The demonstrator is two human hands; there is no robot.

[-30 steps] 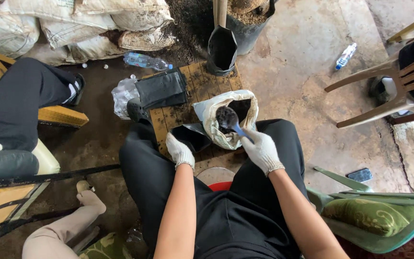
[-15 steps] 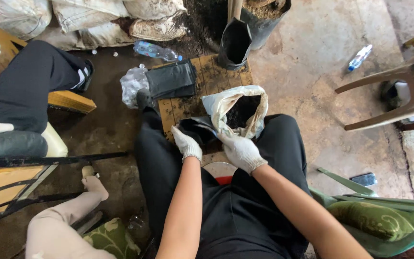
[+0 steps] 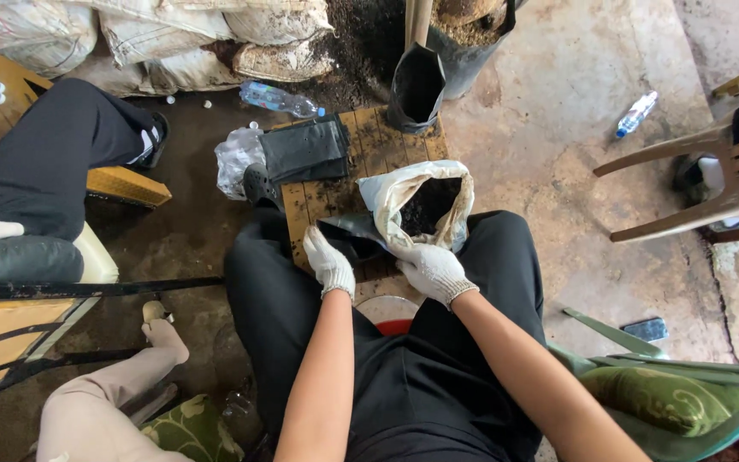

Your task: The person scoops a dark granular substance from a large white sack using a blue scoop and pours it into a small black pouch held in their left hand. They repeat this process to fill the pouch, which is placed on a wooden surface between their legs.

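Our 2 gloved hands, left hand [image 3: 329, 263] and right hand [image 3: 432, 269], pinch the floppy black plastic grow bag [image 3: 354, 237] by its thin, slippery rim, fingers clamped on it.

Your right hand [image 3: 432, 270] covers near rim of white sack [image 3: 387, 201]; fingertips hidden there. Small black bag [image 3: 351, 235] left of sack partly hidden under your left hand [image 3: 329, 263]. Brown chair [image 3: 712, 184] far right of sack cut by frame edge.

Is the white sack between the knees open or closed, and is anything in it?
Open. The white sack has its mouth rolled back, and dark soil shows inside; how deep it goes cannot be told.
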